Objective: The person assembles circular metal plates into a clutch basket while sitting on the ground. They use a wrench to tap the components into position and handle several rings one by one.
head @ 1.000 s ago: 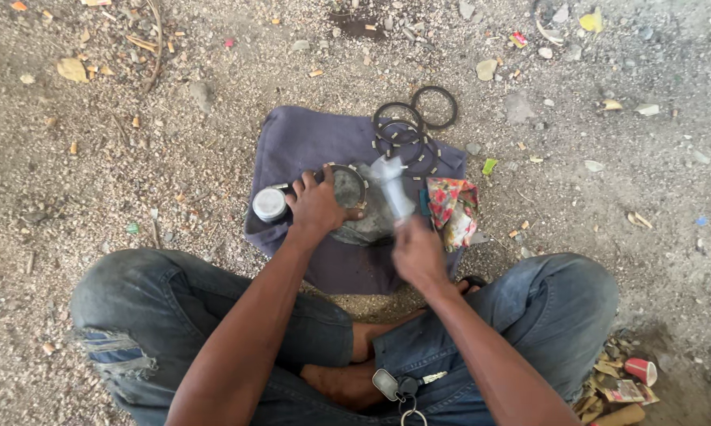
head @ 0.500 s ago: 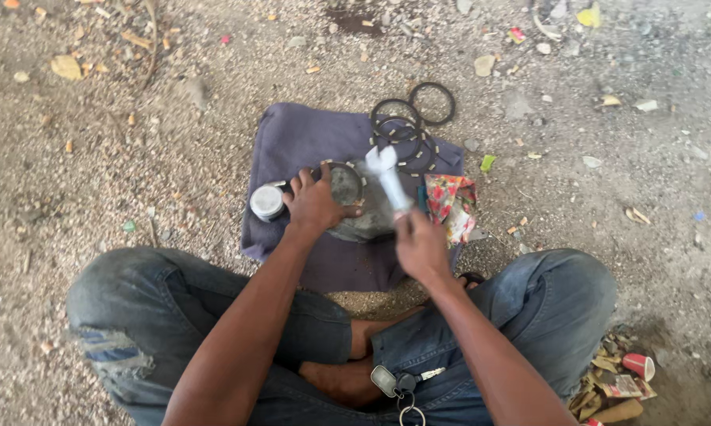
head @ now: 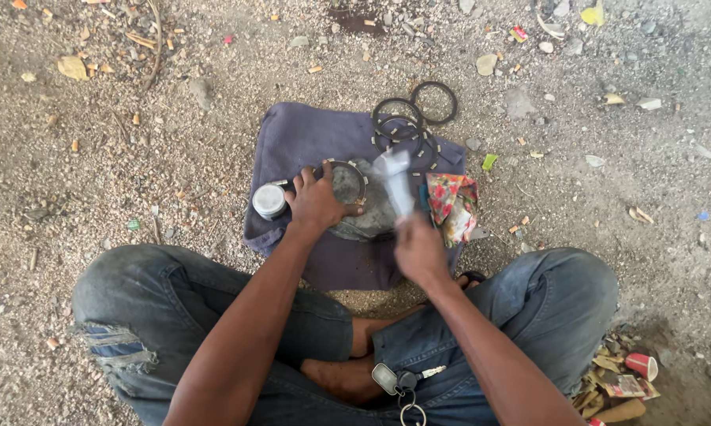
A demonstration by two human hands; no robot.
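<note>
Head view: left of centre, a small silver cylinder (head: 269, 199) is seen on the purple cloth (head: 308, 142). Just right of it, the left hand (head: 316, 201) is spread over a round metal part (head: 354, 201), pressing it down. Further right, the right hand (head: 420, 251) is closed around a blurred pale tool (head: 395, 180), its long axis pointing up-frame, just beside the part. Black rings (head: 412, 118) lie above.

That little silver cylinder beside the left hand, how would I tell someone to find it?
Start at the dark blue cloth spread on the gravel before the seated person. On its left part, just left of the left hand, stands the silver cylinder. Unlike the flat black rings at the cloth's far corner, it is shiny, solid and round-topped.
</note>
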